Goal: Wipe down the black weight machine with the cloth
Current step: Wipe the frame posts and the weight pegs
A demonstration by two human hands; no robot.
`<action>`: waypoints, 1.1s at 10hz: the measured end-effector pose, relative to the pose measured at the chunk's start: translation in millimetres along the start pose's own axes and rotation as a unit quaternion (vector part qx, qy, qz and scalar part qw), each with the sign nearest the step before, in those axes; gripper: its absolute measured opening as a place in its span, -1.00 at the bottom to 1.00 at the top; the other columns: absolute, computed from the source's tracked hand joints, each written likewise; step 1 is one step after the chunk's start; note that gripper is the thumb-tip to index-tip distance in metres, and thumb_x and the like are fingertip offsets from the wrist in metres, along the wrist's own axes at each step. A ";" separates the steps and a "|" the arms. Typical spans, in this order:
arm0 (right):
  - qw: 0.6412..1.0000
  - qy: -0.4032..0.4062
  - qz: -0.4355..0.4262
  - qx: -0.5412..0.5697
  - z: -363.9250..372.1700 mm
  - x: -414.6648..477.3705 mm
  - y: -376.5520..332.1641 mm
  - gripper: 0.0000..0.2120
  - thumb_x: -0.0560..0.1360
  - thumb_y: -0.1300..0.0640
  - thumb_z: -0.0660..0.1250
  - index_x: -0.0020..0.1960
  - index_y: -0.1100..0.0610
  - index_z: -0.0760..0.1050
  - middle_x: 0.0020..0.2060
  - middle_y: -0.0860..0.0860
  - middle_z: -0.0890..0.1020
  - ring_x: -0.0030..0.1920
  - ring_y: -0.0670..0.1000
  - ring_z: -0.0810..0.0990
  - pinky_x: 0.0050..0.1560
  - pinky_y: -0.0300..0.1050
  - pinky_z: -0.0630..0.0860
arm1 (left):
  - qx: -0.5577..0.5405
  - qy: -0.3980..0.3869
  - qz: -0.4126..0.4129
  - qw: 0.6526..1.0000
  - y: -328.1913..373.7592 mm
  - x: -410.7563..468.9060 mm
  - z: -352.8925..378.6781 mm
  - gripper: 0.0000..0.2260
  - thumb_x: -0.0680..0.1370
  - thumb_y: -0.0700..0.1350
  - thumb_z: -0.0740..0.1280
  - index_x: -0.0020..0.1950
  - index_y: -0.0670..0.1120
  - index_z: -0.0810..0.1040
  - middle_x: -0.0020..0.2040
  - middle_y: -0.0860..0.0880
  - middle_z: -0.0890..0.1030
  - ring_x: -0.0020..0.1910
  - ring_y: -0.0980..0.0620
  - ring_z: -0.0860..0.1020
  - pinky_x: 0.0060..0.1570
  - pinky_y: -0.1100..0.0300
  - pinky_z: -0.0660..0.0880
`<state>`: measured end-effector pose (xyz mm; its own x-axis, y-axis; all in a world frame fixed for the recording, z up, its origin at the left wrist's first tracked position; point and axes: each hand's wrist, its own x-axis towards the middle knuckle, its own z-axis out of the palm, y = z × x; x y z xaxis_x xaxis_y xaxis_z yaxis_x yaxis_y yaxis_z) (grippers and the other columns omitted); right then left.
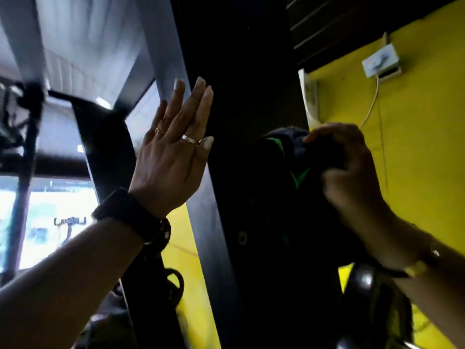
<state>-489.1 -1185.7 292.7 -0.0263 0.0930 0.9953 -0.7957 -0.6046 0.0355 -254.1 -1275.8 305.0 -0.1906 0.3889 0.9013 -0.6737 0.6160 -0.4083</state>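
1. The black weight machine point(239, 96) fills the middle of my view as a broad, dark upright running from top to bottom, with a yellow wall point(415, 127) behind it on the right.
2. My left hand point(173, 152) lies flat against the left edge of that upright. The fingers are straight and together, pressing and holding nothing.
3. My right hand point(352, 172) has its fingers curled round the cloth point(284, 152), a dark piece with green trim. It is bunched up and touches the right side of the upright, level with the left hand.
4. I judge the cloth to be soft, light and floppy. A loose end would trail or snag, so I would keep it wadded in the palm with a flat pad of it facing the metal.
5. The machine looks rigid, smooth and far too heavy to shift. It needs no holding, only bracing, which the flat left palm gives.
6. The painted surface looks slick, so I expect the cloth to glide. Firm pressure along the upright should do more than speed.
7. A switch box point(381, 61) with a cable sits on the wall up right, well apart from the wiping.
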 end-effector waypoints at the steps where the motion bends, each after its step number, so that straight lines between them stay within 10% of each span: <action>1: 0.991 0.055 -0.070 -0.098 17.5 56.6 -2.7 -0.66 0.28 0.38 0.22 -0.02 0.13 0.55 0.01 0.09 0.58 0.15 0.06 0.47 0.18 -0.39 0.16 | 0.009 0.000 0.014 1.000 -20.5 36.1 -3.8 -0.54 0.68 -0.05 0.01 0.54 -0.22 0.18 0.55 -0.12 0.19 0.55 -0.14 0.07 0.52 0.07 0.02; 3: 0.967 0.213 0.106 -0.087 63.1 125.4 -48.5 -0.56 0.46 0.37 0.19 0.31 0.12 0.33 0.44 0.18 0.19 0.42 0.21 0.17 0.29 0.27 0.22 | -0.020 0.040 -0.006 0.999 -65.6 114.2 -13.3 -0.49 0.64 0.02 -0.03 0.56 -0.16 0.13 0.57 -0.08 0.14 0.57 -0.06 0.00 0.46 0.39 -0.15; 5: 0.991 -0.056 0.055 -0.111 114.2 150.6 -81.9 -0.51 0.46 -0.08 0.06 0.37 -0.02 0.25 0.39 -0.03 0.22 0.39 0.14 0.19 0.30 0.23 0.27 | -0.069 0.042 -0.046 0.996 -94.9 180.5 -17.0 -0.47 0.62 -0.01 -0.06 0.55 -0.23 0.09 0.57 -0.16 0.09 0.57 -0.13 -0.05 0.41 0.42 -0.18; 7: 0.996 -0.040 0.078 0.031 126.7 144.5 -83.5 -0.19 0.33 -0.47 -0.06 0.52 -0.19 -0.02 0.51 -0.03 0.15 0.54 0.17 -0.04 0.39 0.44 -0.08 | -0.128 -0.038 -0.080 0.988 -130.3 196.2 0.0 -0.51 0.57 -0.16 0.15 0.46 -0.36 0.27 0.48 -0.35 0.26 0.49 -0.32 0.20 0.47 -0.19 0.14; 8: 0.997 -0.047 0.067 -0.013 135.7 154.9 -85.0 -0.21 0.37 -0.54 -0.04 0.47 -0.35 -0.30 0.53 0.04 0.05 0.53 0.26 -0.12 0.35 0.51 -0.15 | -0.119 -0.038 -0.103 0.987 -132.4 187.8 16.2 -0.36 0.51 0.07 0.04 0.50 -0.27 0.26 0.51 -0.21 0.27 0.51 -0.17 0.22 0.48 -0.02 0.16; 9: 0.998 -0.020 0.044 -0.045 140.3 177.4 -76.4 -0.48 0.50 -0.44 0.01 0.43 -0.42 0.06 0.46 -0.05 0.13 0.51 0.24 0.03 0.37 0.45 0.00 | -0.226 0.054 -0.132 0.964 -116.3 181.5 26.6 -0.41 0.56 0.00 -0.01 0.57 -0.20 0.14 0.58 -0.14 0.13 0.57 -0.08 0.06 0.53 0.12 0.01; 11: 0.992 0.028 0.085 -0.090 138.6 231.7 -50.8 -0.52 0.59 -0.21 0.05 0.48 -0.19 0.14 0.53 -0.13 0.07 0.51 0.24 0.05 0.38 0.35 0.12 | -0.275 0.097 -0.100 0.951 -111.0 181.7 28.9 -0.43 0.60 0.00 -0.01 0.59 -0.11 -0.02 0.61 -0.07 -0.07 0.57 0.00 -0.16 0.54 -0.01 -0.17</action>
<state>-370.9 -1243.1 533.9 -0.1986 0.0496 0.9788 -0.8718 -0.4653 -0.1533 -234.6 -1293.3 518.2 0.0730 0.3127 0.9470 -0.1962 0.9355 -0.2938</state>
